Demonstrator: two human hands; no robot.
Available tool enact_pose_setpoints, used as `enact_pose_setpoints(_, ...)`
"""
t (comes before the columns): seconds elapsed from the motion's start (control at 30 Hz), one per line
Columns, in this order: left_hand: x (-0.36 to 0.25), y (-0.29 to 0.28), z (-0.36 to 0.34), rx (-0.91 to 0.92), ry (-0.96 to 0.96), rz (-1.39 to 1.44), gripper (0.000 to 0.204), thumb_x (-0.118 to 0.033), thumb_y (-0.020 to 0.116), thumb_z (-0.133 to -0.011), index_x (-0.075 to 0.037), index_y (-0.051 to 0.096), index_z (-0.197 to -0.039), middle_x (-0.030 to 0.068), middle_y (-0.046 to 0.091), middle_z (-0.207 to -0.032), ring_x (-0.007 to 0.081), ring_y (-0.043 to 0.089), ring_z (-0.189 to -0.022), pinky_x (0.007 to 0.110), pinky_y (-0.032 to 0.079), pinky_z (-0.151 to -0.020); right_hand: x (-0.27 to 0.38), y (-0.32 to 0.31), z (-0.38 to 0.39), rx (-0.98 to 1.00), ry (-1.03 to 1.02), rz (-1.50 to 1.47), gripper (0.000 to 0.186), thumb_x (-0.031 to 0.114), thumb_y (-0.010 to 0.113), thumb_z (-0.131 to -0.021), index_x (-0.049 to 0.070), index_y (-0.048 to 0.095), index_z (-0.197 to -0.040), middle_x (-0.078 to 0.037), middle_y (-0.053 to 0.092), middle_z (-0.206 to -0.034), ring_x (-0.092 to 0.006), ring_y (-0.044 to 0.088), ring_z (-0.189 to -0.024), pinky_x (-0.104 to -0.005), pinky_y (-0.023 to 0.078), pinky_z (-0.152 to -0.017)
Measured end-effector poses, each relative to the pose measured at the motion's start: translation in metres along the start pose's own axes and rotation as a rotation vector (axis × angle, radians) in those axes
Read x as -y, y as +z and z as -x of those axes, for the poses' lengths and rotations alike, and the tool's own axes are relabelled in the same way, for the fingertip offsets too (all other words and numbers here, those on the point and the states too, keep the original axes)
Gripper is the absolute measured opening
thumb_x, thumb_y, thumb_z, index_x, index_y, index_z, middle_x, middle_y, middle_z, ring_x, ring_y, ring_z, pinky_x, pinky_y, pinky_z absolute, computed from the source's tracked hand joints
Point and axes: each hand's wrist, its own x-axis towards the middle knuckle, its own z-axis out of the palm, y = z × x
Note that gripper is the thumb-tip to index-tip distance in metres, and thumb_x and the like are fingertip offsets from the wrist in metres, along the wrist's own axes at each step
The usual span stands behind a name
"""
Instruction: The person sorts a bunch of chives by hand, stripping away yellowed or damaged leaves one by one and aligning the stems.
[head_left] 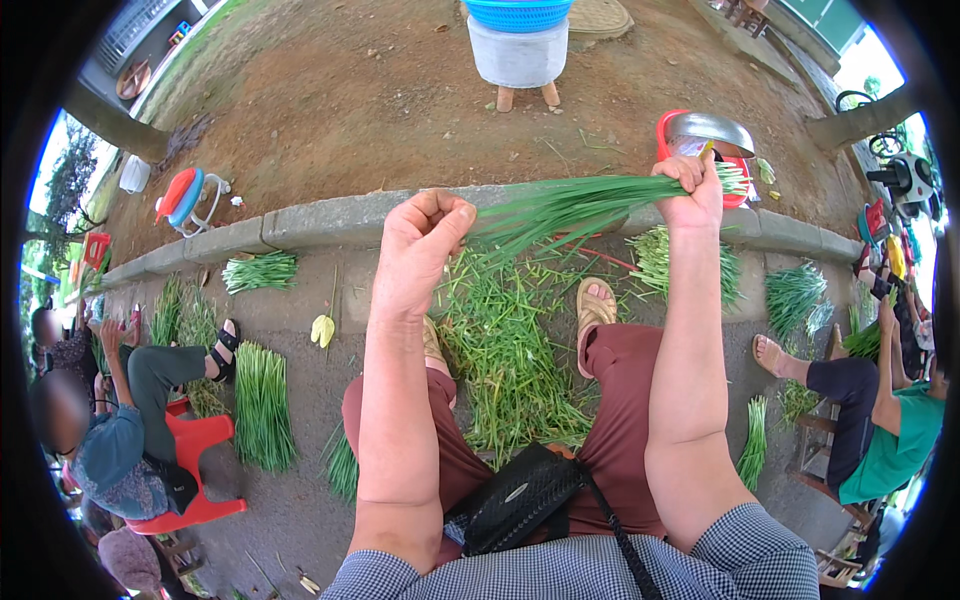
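Observation:
A bunch of long green chive-like stalks point(570, 210) stretches between my hands, pale ends to the right. My right hand point(690, 195) grips it near those ends, with a small yellow item point(707, 150) I cannot make out at its fingers. My left hand point(430, 225) is pinched at the thin leaf tips. Between my feet lies a heap of loose leaves and trimmings point(500, 370). Other bundles lie by my left leg point(262, 400) and beyond my right foot point(650, 260). A black bag point(515, 500) rests on my lap.
A concrete kerb point(340, 215) crosses ahead, with dirt, a bucket point(520, 55) under a blue basket, a red basin with a metal bowl point(710, 128), and a small stool point(190, 200) beyond. Seated people work at left point(110, 430) and right point(890, 440), among more bundles.

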Motion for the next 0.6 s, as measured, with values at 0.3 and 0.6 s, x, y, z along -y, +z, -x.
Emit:
enact_pose_setpoints(0.3,0.014,0.008,-0.007,-0.193,0.076,0.239,0.007,-0.011,0.062,-0.083,-0.005,0.058,-0.083,-0.0032,0.054,-0.071,0.0044,0.046,-0.061,0.021,0.04,-0.058,-0.013,0.004,0.001,-0.11,-0.052,0.002,0.048,0.044,0.038,-0.093,0.015,0.031,-0.055,0.006,0.024,-0.046,-0.0091,0.023,-0.037,-0.0269,0.026,-0.046)
enact_pose_setpoints(0.6,0.012,-0.024,-0.013,-0.301,0.153,0.403,0.006,-0.009,0.06,-0.084,-0.006,0.057,-0.081,-0.0013,0.053,-0.071,0.0075,0.046,-0.058,0.024,0.043,-0.058,0.004,0.002,0.001,-0.049,-0.119,-0.006,0.048,0.044,0.039,-0.093,0.016,0.03,-0.054,0.007,0.024,-0.045,-0.0083,0.022,-0.037,-0.0268,0.026,-0.046)
